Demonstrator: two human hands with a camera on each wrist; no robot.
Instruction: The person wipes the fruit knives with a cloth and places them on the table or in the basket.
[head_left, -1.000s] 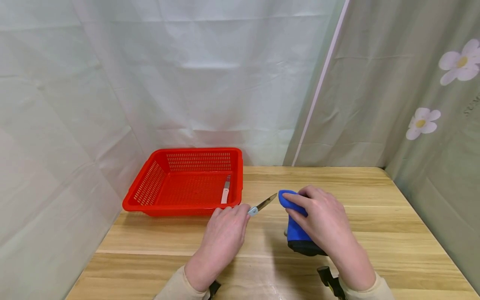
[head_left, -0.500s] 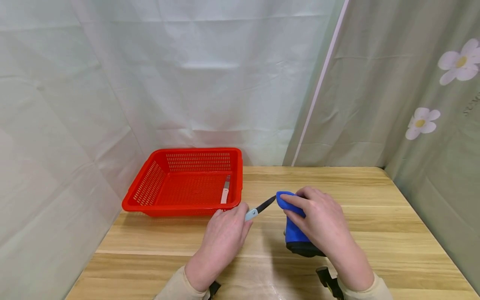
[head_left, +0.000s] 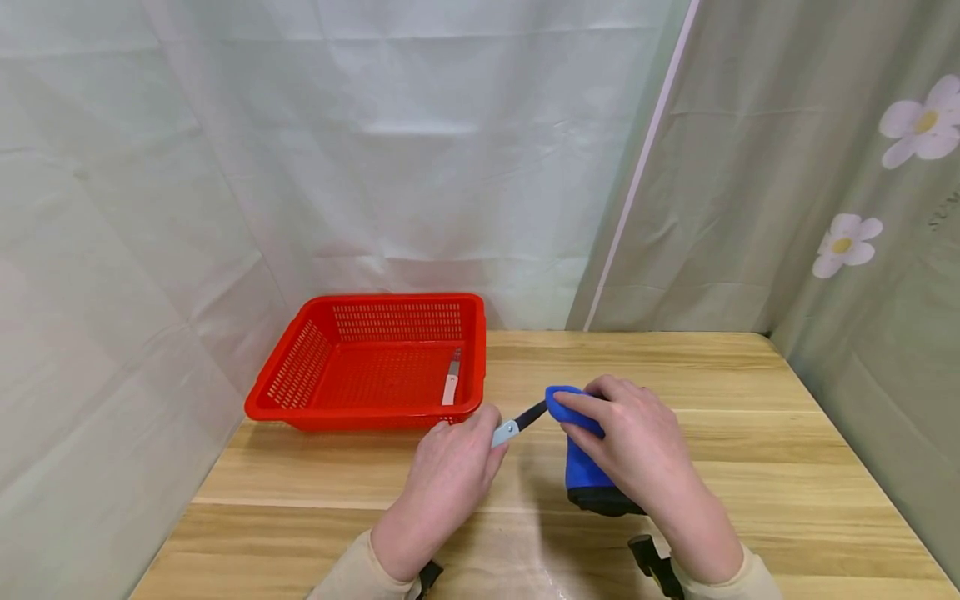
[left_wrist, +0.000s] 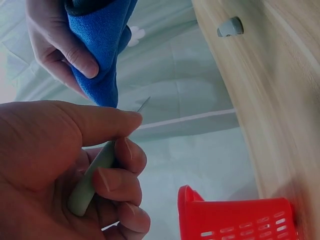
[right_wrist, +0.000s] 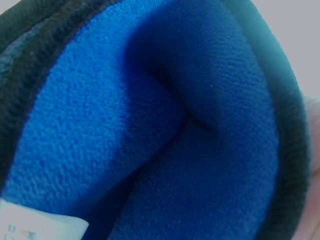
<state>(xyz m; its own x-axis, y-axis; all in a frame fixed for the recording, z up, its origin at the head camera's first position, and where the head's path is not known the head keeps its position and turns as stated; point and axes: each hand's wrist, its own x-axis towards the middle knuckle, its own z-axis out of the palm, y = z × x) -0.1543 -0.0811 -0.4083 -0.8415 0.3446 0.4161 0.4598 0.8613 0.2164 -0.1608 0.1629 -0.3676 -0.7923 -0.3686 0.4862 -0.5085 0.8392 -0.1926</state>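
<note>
My left hand (head_left: pixel 453 454) grips a small knife with a pale blue handle (head_left: pixel 506 432) and a pivot dot near the blade. The dark blade (head_left: pixel 532 414) points right, and its tip ends at the folded edge of a blue cloth (head_left: pixel 588 467). My right hand (head_left: pixel 637 433) pinches this cloth from above, between thumb and fingers, while its black-edged end hangs down. In the left wrist view, fingers curl round the knife handle (left_wrist: pixel 92 182), and the blade shows edge-on. Blue folds (right_wrist: pixel 90 110) with a dark border and a white label fill the right wrist view.
A red plastic basket (head_left: pixel 375 418) stands at the back left, with a pale pink-handled utensil (head_left: pixel 450 388) lying inside along its right wall. In the left wrist view, a small grey piece (left_wrist: pixel 230 27) sits on the wooden table (head_left: pixel 750 400). Curtains hang behind and at both sides.
My right hand has brought the cloth left and slightly down, closing the gap to the blade tip. The knife has turned in my left hand, so its blade now looks dark.
</note>
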